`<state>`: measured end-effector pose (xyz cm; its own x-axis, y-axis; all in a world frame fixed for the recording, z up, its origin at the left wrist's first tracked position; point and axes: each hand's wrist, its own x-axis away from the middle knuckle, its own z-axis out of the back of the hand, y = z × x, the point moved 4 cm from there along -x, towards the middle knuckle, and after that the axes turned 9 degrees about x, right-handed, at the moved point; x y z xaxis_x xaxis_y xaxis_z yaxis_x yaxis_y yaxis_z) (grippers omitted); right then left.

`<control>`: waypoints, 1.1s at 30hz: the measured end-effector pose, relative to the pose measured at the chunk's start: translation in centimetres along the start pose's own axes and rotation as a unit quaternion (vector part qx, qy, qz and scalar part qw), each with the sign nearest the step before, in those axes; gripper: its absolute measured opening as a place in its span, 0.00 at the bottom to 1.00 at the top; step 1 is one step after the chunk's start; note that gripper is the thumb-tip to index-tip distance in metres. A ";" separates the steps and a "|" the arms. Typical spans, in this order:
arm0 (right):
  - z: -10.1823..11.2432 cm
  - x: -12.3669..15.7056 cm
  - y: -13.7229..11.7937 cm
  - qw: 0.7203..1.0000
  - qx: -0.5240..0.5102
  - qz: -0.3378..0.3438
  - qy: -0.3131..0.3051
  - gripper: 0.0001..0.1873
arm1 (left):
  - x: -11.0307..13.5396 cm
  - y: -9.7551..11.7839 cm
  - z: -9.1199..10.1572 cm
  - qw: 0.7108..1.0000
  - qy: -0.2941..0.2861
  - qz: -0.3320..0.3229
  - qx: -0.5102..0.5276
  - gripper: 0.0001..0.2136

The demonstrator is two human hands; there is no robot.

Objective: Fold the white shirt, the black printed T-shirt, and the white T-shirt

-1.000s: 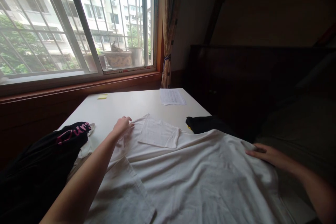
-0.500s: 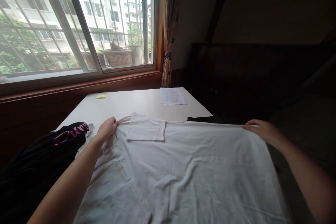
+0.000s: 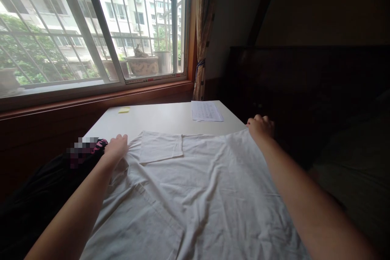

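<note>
A white T-shirt (image 3: 213,178) is spread over the near part of the white table (image 3: 158,115), wrinkled through its middle. One sleeve (image 3: 161,148) lies folded flat on top near the far edge of the cloth. My left hand (image 3: 116,146) grips the shirt's far left edge, its fingers closed on the fabric. At the far right corner of the cloth, my right hand (image 3: 259,125) is closed on the edge, over the table's right side. The fabric under both fists is partly hidden.
Black clothing with pink lettering (image 3: 99,146) lies at the left, beside my left forearm. Printed sheets (image 3: 207,111) and a yellow sticky note (image 3: 124,110) rest on the table's far part. A barred window (image 3: 137,28) and tied curtain (image 3: 200,69) stand behind.
My right hand has moved inward and away from me, bringing the shirt's right edge over the table. My left hand has shifted slightly left, still gripping. The view has turned a little.
</note>
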<state>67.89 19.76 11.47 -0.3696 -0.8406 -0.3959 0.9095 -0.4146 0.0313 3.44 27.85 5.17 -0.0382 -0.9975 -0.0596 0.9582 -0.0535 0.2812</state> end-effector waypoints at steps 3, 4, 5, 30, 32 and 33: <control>-0.7 2.0 -5.6 0.998 -0.049 0.044 0.013 0.14 | -0.4 2.5 -0.3 0.998 0.014 -0.041 0.039 0.12; -1.1 2.7 -7.8 0.996 -0.065 0.063 0.007 0.15 | -0.6 3.4 -0.7 0.997 0.013 -0.052 0.056 0.13; -1.5 3.4 -10.1 0.993 -0.085 0.083 -0.002 0.15 | -1.0 4.1 -1.1 0.995 0.011 -0.058 0.074 0.14; -5.2 10.7 -27.6 0.949 -0.226 0.197 -0.094 0.18 | -5.4 6.3 -6.7 0.991 0.048 -0.051 0.117 0.28; -5.0 10.9 -27.5 0.955 -0.209 0.191 -0.093 0.19 | -5.0 6.4 -7.0 0.992 0.053 -0.053 0.098 0.27; -5.0 11.0 -27.5 0.957 -0.201 0.186 -0.093 0.20 | -4.8 6.4 -7.1 0.993 0.056 -0.051 0.090 0.26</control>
<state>39.76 23.65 1.67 0.0013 -0.9669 -0.2551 0.9710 0.0622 -0.2310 11.75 32.60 0.43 -0.0906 -0.9758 -0.1989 0.8846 -0.1706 0.4339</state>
